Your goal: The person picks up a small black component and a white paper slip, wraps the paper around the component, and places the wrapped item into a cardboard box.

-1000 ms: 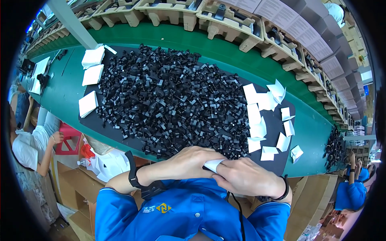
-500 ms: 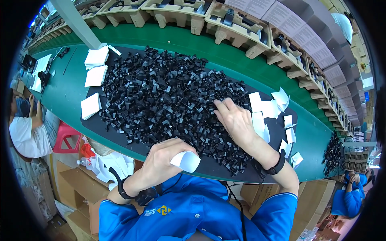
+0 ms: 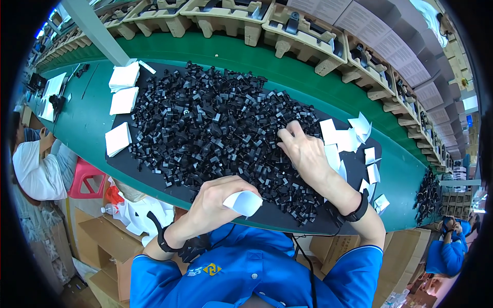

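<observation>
A wide heap of small black plastic parts (image 3: 215, 128) covers most of a dark mat (image 3: 154, 174) in front of me. My left hand (image 3: 213, 199) is closed around a curled white sheet of paper (image 3: 243, 203) at the near edge of the heap. The paper bends into an open roll, and its inside cannot be made out. Over the right part of the heap, my right hand (image 3: 307, 153) has its fingers bent and pinched together. Its fingertips meet the black parts, and whatever lies between them is hidden.
White paper stacks (image 3: 123, 100) lie left of the heap; loose folded sheets (image 3: 346, 138) lie right. Beyond runs a green conveyor (image 3: 215, 51) with moulded pulp trays (image 3: 303, 36). A metal post (image 3: 95, 31) rises at far left. A seated person (image 3: 38, 167) is at left, cardboard boxes (image 3: 108, 236) below.
My right hand has shifted slightly right, its fingers drawn closer together at the heap. My left hand has moved a little right with the curled paper, which now looks flatter.
</observation>
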`<state>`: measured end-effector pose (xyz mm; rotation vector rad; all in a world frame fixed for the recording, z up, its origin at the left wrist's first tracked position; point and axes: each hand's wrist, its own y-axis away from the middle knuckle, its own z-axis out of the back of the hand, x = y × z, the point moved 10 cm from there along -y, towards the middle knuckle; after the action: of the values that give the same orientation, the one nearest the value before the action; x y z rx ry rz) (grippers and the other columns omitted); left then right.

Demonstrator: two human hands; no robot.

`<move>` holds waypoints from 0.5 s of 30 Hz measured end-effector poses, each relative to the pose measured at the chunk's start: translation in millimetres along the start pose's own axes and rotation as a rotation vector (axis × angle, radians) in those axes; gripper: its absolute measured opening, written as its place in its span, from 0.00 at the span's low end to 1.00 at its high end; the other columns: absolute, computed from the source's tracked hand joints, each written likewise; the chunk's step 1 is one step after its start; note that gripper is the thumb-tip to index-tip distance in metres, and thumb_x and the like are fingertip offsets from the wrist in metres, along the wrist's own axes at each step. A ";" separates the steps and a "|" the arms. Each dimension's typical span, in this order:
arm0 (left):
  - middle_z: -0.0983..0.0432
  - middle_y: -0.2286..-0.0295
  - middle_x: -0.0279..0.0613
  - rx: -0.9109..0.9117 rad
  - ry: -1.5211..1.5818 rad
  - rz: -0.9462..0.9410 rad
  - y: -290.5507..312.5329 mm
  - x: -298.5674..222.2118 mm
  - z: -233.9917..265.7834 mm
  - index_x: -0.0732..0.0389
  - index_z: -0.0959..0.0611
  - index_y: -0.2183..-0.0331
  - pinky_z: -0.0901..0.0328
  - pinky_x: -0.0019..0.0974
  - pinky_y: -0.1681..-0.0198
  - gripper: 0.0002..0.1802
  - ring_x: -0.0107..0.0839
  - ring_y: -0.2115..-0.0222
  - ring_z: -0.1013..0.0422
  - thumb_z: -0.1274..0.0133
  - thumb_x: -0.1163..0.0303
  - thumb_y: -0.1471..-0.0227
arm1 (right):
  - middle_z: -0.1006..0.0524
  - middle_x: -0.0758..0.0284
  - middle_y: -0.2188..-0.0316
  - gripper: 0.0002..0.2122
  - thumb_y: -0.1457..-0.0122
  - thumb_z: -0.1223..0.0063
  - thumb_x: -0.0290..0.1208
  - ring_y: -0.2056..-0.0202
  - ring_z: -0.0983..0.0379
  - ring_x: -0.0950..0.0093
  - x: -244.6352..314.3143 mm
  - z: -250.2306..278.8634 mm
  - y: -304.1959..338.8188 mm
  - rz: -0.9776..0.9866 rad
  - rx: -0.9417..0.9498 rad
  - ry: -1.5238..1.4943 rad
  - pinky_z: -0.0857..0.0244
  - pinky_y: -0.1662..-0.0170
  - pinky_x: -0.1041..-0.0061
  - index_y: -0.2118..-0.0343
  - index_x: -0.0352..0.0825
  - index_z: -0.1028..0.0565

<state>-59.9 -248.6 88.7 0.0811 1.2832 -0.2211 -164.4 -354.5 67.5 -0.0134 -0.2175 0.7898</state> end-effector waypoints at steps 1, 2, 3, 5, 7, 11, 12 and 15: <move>0.23 0.72 0.40 -0.006 -0.003 0.003 1.1 -0.3 0.7 0.62 0.20 0.69 0.31 0.33 0.67 0.11 0.35 0.70 0.25 0.41 0.79 0.62 | 0.31 0.61 0.68 0.12 0.49 0.44 0.27 0.76 0.27 0.62 -2.7 0.8 0.3 0.002 -0.003 0.001 0.33 0.76 0.68 0.61 0.34 0.29; 0.23 0.72 0.40 -0.008 -0.006 0.001 0.8 -1.6 0.7 0.62 0.20 0.69 0.31 0.33 0.67 0.11 0.35 0.70 0.25 0.41 0.79 0.62 | 0.30 0.62 0.69 0.11 0.48 0.44 0.27 0.76 0.27 0.64 -8.1 6.0 1.0 0.023 -0.051 -0.082 0.33 0.76 0.70 0.62 0.33 0.28; 0.23 0.73 0.39 -0.022 0.015 0.023 -0.6 -0.8 1.6 0.62 0.19 0.70 0.31 0.32 0.68 0.10 0.34 0.71 0.25 0.39 0.78 0.62 | 0.28 0.62 0.70 0.10 0.48 0.44 0.27 0.77 0.26 0.66 -12.1 13.4 0.9 0.043 -0.099 -0.165 0.33 0.77 0.72 0.63 0.32 0.27; 0.22 0.74 0.38 -0.047 0.056 0.067 -2.5 0.9 2.4 0.61 0.19 0.73 0.31 0.30 0.69 0.09 0.30 0.72 0.25 0.36 0.76 0.62 | 0.27 0.63 0.71 0.09 0.48 0.43 0.27 0.77 0.25 0.68 -13.5 22.7 4.4 0.065 -0.149 -0.246 0.32 0.78 0.73 0.64 0.32 0.26; 0.22 0.74 0.38 -0.038 0.051 0.058 -4.2 0.8 0.5 0.61 0.19 0.73 0.31 0.30 0.68 0.10 0.30 0.72 0.25 0.36 0.76 0.62 | 0.24 0.61 0.73 0.09 0.49 0.43 0.28 0.77 0.25 0.72 -31.2 22.0 12.5 -0.295 0.028 -0.676 0.33 0.79 0.78 0.66 0.31 0.24; 0.22 0.73 0.39 -0.029 0.026 0.037 -3.9 -1.7 -0.8 0.62 0.19 0.73 0.32 0.31 0.67 0.11 0.32 0.71 0.25 0.36 0.76 0.64 | 0.23 0.64 0.71 0.07 0.47 0.45 0.23 0.76 0.25 0.79 19.3 68.8 46.5 -0.240 0.103 -1.059 0.34 0.81 0.84 0.65 0.27 0.23; 0.22 0.73 0.39 -0.014 0.011 0.018 -5.6 -3.7 -3.0 0.62 0.19 0.73 0.32 0.32 0.67 0.11 0.33 0.71 0.25 0.36 0.76 0.65 | 0.23 0.62 0.71 0.06 0.48 0.45 0.22 0.77 0.25 0.77 40.6 89.0 51.3 -0.038 0.062 -0.987 0.33 0.81 0.83 0.67 0.27 0.23; 0.23 0.73 0.39 0.045 -0.023 -0.041 -11.3 -20.0 -13.7 0.62 0.19 0.73 0.32 0.33 0.67 0.12 0.34 0.70 0.26 0.36 0.76 0.66 | 0.24 0.61 0.74 0.09 0.50 0.44 0.22 0.78 0.25 0.75 76.4 107.1 66.0 0.189 -0.101 -0.739 0.33 0.81 0.81 0.65 0.27 0.24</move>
<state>-80.5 -254.8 104.6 0.0906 1.2578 -0.2861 -179.9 -261.5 180.5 0.1671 -0.9671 0.9469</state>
